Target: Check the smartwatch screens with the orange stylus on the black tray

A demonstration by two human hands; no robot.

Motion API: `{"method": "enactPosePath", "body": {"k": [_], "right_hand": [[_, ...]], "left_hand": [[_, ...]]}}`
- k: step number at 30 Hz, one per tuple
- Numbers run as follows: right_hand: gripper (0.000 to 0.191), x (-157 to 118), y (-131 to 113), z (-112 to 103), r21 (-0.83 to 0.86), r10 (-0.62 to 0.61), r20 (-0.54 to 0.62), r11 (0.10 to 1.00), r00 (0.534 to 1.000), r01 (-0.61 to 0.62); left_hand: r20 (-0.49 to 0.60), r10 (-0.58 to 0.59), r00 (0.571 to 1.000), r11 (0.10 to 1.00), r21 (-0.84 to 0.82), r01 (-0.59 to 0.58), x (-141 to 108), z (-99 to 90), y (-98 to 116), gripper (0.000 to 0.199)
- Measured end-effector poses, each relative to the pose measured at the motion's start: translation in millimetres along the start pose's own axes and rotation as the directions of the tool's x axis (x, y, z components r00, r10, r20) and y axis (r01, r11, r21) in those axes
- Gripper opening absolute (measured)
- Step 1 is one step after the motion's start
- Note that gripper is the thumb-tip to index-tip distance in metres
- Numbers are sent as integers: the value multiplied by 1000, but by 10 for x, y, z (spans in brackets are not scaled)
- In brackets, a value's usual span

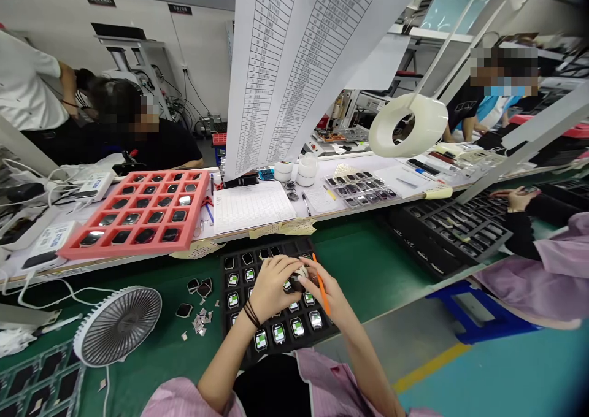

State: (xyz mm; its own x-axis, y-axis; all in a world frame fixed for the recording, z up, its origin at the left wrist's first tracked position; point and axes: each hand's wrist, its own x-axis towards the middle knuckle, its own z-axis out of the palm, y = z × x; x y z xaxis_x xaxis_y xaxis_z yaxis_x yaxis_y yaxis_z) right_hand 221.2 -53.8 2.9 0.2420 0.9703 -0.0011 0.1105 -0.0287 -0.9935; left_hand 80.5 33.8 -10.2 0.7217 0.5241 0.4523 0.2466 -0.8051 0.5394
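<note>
Head view, centre of the frame, below the middle: one smartwatch body (297, 284), raised over a black compartmented tray (288, 343) and enclosed between the fingertips of both hands. It lay to the right of the left hand (275, 282) and to the left of the right hand (329, 291), both hands about equally near. Its long axis could not be told, fingers covering most of it. Left fingers: curled over and close together, pinching the watch from above. Right hand: thumb and fingertips drawn in on the watch, with one slim orange tool (322, 285) gripped alongside, its long axis running steeply from upper left to lower right. Appearance of the watch: dark, small, rounded, with a pale patch near the fingertips; screen state not discernible. In the tray: rows of smartwatches (278, 333), many with lit white-and-green screens, the uppermost dark. Left of the tray, on a green bench mat (359, 251): several loose dark watch pieces (184, 310) and a scatter of small pale scraps (201, 322). Lower left: one round grey fan (122, 325). Left, above it: one red compartmented tray (191, 236) holding dark watch pieces.
</note>
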Motion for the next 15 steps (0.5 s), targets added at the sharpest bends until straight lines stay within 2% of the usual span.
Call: {"method": "enactPosePath", "body": {"k": [4, 7, 10, 15], "right_hand": [[36, 2, -41, -65, 293, 50, 200, 950, 979, -108], [32, -4, -18, -70, 445, 57, 340, 870, 939, -214], [33, -3, 26, -60, 521, 45, 391, 812, 919, -262], [29, 9, 88, -56, 583, 23, 395, 767, 918, -270]], "left_hand": [[-113, 56, 992, 996, -65, -64, -43, -30, -2, 56], [-129, 95, 987, 988, -110, -110, -53, -41, 14, 58], [-126, 112, 986, 981, -146, -130, -47, -55, 32, 61], [-132, 122, 984, 978, -152, -142, -42, -60, 49, 64]]}}
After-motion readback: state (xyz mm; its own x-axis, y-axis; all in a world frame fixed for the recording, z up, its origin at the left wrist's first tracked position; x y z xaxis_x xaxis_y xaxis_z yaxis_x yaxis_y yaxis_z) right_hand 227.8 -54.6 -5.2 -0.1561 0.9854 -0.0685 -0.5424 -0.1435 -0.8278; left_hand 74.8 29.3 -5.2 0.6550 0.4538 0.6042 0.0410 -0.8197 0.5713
